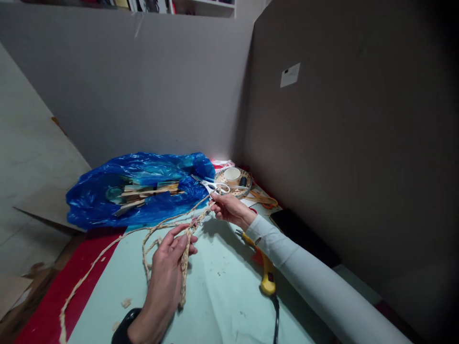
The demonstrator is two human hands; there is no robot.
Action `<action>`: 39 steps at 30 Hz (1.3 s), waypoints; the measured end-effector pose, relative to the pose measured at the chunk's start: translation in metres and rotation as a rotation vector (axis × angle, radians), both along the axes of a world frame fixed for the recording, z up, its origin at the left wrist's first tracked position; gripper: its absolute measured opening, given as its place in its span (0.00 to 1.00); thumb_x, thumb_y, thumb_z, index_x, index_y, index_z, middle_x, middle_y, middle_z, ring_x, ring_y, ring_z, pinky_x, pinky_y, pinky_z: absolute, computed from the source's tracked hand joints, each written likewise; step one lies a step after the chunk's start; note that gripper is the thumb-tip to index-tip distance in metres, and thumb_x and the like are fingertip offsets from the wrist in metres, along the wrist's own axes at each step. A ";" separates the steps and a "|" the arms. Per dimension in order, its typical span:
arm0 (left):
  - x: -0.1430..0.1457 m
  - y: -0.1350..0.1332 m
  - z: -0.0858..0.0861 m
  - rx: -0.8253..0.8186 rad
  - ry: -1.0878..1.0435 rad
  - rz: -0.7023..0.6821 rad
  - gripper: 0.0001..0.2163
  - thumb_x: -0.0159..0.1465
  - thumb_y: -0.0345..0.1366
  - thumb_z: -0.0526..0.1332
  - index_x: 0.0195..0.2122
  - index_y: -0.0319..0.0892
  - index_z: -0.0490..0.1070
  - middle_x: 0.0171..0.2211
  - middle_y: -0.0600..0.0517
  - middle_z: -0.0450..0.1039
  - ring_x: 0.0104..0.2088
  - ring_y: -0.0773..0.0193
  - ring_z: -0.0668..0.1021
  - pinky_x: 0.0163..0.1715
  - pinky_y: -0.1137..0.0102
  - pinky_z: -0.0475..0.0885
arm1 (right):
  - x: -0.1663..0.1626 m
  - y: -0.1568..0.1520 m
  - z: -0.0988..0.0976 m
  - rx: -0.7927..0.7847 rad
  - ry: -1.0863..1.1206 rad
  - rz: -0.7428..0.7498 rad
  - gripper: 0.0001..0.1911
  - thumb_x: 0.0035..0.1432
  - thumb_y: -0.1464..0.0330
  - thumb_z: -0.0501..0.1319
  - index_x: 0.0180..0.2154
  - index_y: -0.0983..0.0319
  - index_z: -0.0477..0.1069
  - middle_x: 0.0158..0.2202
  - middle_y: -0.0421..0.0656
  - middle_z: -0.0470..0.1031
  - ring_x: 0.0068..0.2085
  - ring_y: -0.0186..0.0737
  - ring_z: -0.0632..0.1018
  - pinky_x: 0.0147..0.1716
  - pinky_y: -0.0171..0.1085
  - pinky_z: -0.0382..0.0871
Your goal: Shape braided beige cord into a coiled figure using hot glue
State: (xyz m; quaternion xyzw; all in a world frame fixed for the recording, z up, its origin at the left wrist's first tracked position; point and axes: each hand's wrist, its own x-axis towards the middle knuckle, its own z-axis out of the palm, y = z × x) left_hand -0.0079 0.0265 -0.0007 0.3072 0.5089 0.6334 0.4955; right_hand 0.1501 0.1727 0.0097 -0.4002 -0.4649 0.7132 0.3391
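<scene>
My left hand (168, 260) hovers over the pale green mat (222, 291), fingers curled round a braided straw cord (184, 272) that hangs down from it. My right hand (229, 208), in a light grey sleeve, pinches the far end of the same cord up near the white-handled scissors (215, 185). The cord runs taut between the two hands. Loose strands of it trail away to the lower left across the mat.
A blue plastic bag (139, 188) holding wooden sticks lies at the back. A woven tray (244, 184) with a white cup (232, 175) stands beside it. A yellow glue gun (265, 272) lies under my right forearm. Grey partition walls close the back and right.
</scene>
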 end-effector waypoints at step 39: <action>-0.002 0.008 0.050 -0.099 -0.373 0.090 0.12 0.60 0.15 0.60 0.33 0.35 0.80 0.34 0.45 0.80 0.29 0.67 0.81 0.30 0.76 0.80 | 0.104 -0.168 -0.051 0.364 -1.061 -0.370 0.20 0.56 0.52 0.56 0.37 0.60 0.75 0.26 0.45 0.77 0.27 0.48 0.77 0.28 0.41 0.63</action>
